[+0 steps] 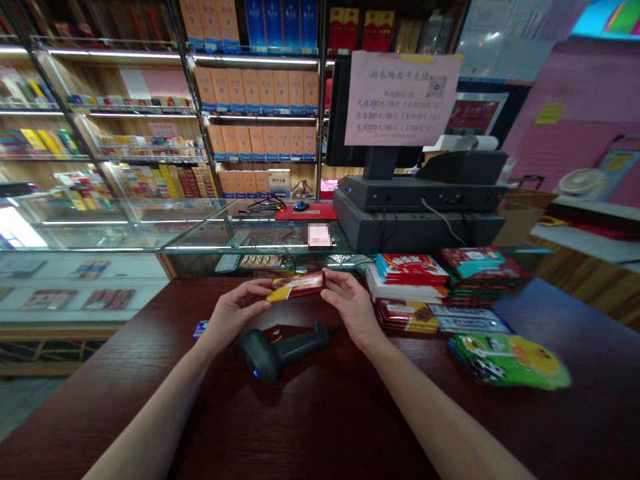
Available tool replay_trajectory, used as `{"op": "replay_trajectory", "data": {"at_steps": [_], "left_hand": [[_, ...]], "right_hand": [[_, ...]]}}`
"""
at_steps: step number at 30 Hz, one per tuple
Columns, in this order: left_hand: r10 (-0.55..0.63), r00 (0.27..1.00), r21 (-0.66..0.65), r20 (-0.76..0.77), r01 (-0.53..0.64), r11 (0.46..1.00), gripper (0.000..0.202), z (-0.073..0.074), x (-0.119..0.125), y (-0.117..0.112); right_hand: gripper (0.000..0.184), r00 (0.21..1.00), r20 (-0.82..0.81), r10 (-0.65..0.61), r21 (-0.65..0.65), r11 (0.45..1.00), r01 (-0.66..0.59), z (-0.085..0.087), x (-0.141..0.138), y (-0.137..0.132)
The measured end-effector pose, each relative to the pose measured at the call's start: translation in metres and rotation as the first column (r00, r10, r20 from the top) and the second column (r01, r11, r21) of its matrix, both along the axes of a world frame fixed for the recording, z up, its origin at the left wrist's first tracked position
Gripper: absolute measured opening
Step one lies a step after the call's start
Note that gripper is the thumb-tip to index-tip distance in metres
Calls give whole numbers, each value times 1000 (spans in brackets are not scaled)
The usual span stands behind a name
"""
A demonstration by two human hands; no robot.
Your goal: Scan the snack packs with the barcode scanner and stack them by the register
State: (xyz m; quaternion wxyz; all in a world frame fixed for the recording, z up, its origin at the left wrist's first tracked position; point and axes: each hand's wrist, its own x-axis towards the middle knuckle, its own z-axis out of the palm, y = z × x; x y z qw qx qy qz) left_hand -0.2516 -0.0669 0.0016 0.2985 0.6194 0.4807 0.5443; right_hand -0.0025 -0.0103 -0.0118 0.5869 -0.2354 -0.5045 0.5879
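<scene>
Holding snack bar (296, 287) above dark counter (300, 427), left hand (235, 313) and right hand (353, 308) pinching opposite ends, grip narrow. Barcode scanner (280, 350) lying just below, untouched; stacked snack packs (407, 287) and green bag (510, 361) lying off to right.

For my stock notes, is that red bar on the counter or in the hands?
In the hands: left hand and right hand grip the wrapped bar.
</scene>
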Motion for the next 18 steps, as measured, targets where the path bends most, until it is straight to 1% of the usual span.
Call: {"op": "replay_trajectory", "data": {"at_steps": [2, 5, 7, 9, 12, 15, 18], "left_hand": [[-6, 1000, -12, -4, 6, 1000, 42, -1, -1, 0], [-23, 999, -46, -29, 21, 999, 57, -1, -2, -2], [-65, 998, -87, -15, 63, 994, 69, 0, -3, -3], [-120, 993, -116, 13, 121, 986, 77, 1, -3, -5], [-167, 986, -126, -11, 164, 978, 75, 2, -4, -7], [-169, 983, -118, -70, 160, 980, 73, 1, -5, -7], [-175, 981, -103, -88, 166, 981, 74, 0, -6, -7]], "right_hand": [[46, 999, -15, 34, 23, 999, -33, 3, 2, -1], [48, 997, -20, 76, 64, 995, -75, 7, 6, -4], [50, 995, -16, 103, 91, 991, -101, 9, 9, -4], [51, 992, 5, 128, 112, 986, -127, 10, 11, -5], [52, 988, 46, 144, 138, 979, -149, 10, 14, -4], [52, 983, 81, 162, 172, 969, -174, 11, 17, -2], [56, 966, 159, 206, 191, 953, -235, 11, 23, 0]]}}
